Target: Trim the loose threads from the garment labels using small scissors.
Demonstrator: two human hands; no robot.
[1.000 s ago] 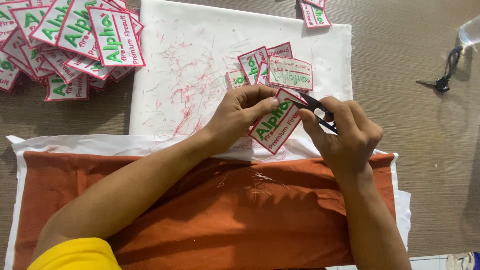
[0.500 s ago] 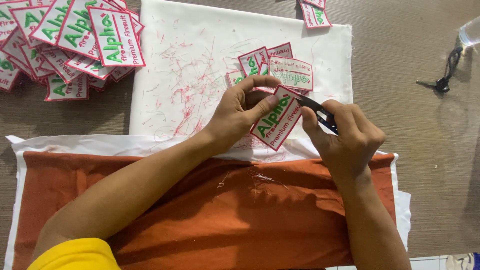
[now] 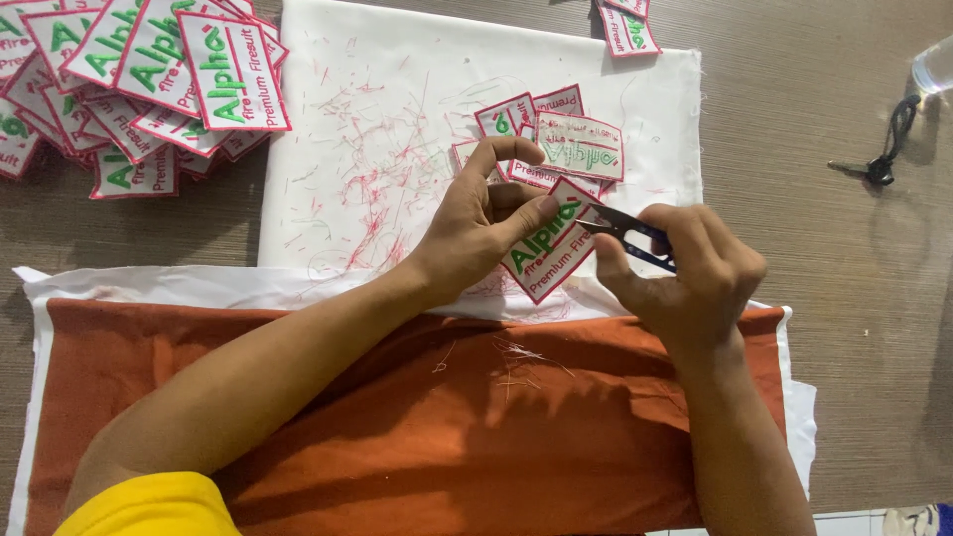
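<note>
At the centre of the desk [image 3: 844,328], a white cloth [image 3: 397,119] littered with red and green thread clippings lay above an orange cloth [image 3: 447,427] that spanned the near edge under both forearms. Open wood showed only on the right, where a black key on a cord [image 3: 884,149] rested well apart from the hands. A heap of embroidered patches [image 3: 139,79] crowded the upper left corner, a smaller group of patches [image 3: 561,139] lay just beyond the hands, and two more [image 3: 625,25] sat at the cloth's far edge. The left hand [image 3: 486,228] pinched one tilted, red-bordered patch [image 3: 546,253], thumb and forefinger closed on its upper left edge. The right hand [image 3: 685,273] was wrapped around a small black thread snipper [image 3: 625,233], fingers curled tight about its body. The blade tips met the patch's upper right edge, between the two hands, over the seam of the white and orange cloths.
</note>
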